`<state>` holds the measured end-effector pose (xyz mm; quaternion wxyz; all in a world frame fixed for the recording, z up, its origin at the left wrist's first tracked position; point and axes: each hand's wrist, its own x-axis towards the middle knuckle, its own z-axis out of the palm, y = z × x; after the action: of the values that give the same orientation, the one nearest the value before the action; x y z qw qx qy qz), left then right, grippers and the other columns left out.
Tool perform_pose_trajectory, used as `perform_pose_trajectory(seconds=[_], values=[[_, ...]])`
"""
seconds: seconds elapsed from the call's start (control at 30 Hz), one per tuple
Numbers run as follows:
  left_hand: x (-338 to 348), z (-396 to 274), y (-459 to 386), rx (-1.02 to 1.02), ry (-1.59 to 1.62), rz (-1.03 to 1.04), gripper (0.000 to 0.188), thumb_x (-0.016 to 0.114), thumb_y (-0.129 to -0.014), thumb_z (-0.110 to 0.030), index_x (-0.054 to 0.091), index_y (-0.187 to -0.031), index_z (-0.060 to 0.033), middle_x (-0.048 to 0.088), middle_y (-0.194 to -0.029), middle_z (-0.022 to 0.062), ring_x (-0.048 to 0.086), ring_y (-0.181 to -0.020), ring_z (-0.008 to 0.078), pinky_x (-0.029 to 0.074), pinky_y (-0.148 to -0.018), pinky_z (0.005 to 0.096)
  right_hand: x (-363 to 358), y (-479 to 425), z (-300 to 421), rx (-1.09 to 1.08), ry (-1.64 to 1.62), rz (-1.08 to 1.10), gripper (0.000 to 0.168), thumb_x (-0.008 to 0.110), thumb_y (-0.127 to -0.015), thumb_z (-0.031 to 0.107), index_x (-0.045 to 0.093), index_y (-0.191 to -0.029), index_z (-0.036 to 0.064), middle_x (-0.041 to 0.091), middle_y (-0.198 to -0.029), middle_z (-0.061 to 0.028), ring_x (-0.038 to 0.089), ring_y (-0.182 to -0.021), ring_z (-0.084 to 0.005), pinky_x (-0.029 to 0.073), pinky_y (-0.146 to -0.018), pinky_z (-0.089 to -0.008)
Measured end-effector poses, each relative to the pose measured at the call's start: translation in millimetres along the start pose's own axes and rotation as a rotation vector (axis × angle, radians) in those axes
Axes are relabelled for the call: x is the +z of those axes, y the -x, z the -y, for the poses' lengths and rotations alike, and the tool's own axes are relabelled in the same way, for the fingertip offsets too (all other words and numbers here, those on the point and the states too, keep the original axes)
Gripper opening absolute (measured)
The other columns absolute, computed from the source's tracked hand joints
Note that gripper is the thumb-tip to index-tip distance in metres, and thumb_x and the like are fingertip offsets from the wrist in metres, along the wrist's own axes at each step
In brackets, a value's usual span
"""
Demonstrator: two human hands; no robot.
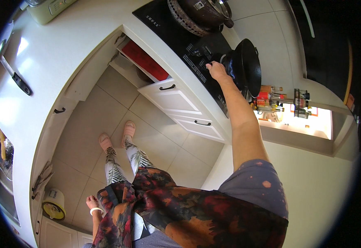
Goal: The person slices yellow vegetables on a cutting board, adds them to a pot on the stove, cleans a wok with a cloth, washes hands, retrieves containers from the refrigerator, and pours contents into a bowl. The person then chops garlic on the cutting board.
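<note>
My right hand (217, 70) reaches to the black glass gas cooktop (174, 34), its fingers closed around a control knob (209, 65) near the front burner. Just beyond the hand a black wok (249, 69) sits on that burner, and a blue flame (231, 68) shows beneath it. A dark brown lidded pot (203, 14) stands on the other burner, within a perforated metal ring (185, 20). Low at my side hangs my left hand (92, 202), fingers curled and nothing visible in them, with a white bangle (96, 210) at the wrist.
Below the cooktop a white drawer front (174, 96) juts out beside a cabinet opening holding a red box (144, 60). Bottles (270, 96) stand past the wok. On the white counter (59, 40) lies a black-handled utensil (21, 83); a sink (0, 186) and a bin (54, 204) are at left.
</note>
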<state>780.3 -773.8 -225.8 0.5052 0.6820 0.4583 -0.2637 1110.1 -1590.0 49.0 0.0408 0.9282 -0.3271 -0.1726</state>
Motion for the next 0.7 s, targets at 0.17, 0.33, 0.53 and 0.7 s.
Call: perform_pose_trajectory(seconds=[0.17, 0.33, 0.53, 0.7], values=[[6.5, -28.3, 20.7, -0.011, -0.039, -0.001, 0.018, 0.049, -0.084, -0.007, 0.051, -0.067, -0.0025, 0.049, -0.056, 0.0033, 0.043, -0.046, 0.0125, 0.033, -0.043, 0.0268, -1.0, -2.5, 1.5, -0.003, -0.004, 0.002, 0.039, 0.052, -0.09, 0.034, 0.059, -0.104, -0.002, 0.058, -0.11, -0.0256, 0.053, -0.107, -0.0397, 0.042, -0.092, -0.0449], [5.7, -36.9, 26.6, -0.044, -0.036, 0.009, 0.018, 0.049, -0.084, -0.007, 0.051, -0.067, -0.0022, 0.049, -0.056, 0.0034, 0.043, -0.046, 0.0125, 0.034, -0.043, 0.0261, -0.2, -2.8, 0.1, 0.009, 0.004, 0.008, 0.039, 0.053, -0.09, 0.034, 0.059, -0.104, -0.002, 0.058, -0.111, -0.0255, 0.053, -0.108, -0.0394, 0.043, -0.092, -0.0447], [7.5, -28.0, 16.6, -0.031, 0.027, 0.017, 0.017, 0.048, -0.083, -0.007, 0.051, -0.067, -0.0026, 0.049, -0.056, 0.0034, 0.043, -0.046, 0.0124, 0.034, -0.043, 0.0259, -3.7, -1.5, 4.8, 0.017, -0.004, 0.002, 0.039, 0.053, -0.09, 0.034, 0.058, -0.106, -0.002, 0.057, -0.113, -0.0255, 0.052, -0.109, -0.0392, 0.042, -0.093, -0.0443], [1.2, -20.5, -3.4, 0.007, -0.038, 0.047, 0.018, 0.049, -0.088, -0.011, 0.051, -0.072, -0.0034, 0.05, -0.057, 0.0043, 0.043, -0.044, 0.012, 0.033, -0.04, 0.0251, -4.5, 9.9, -0.3, 0.02, -0.044, -0.09, 0.047, 0.051, -0.09, 0.04, 0.054, -0.117, 0.001, 0.057, -0.113, -0.0252, 0.053, -0.108, -0.0401, 0.042, -0.093, -0.0443]])
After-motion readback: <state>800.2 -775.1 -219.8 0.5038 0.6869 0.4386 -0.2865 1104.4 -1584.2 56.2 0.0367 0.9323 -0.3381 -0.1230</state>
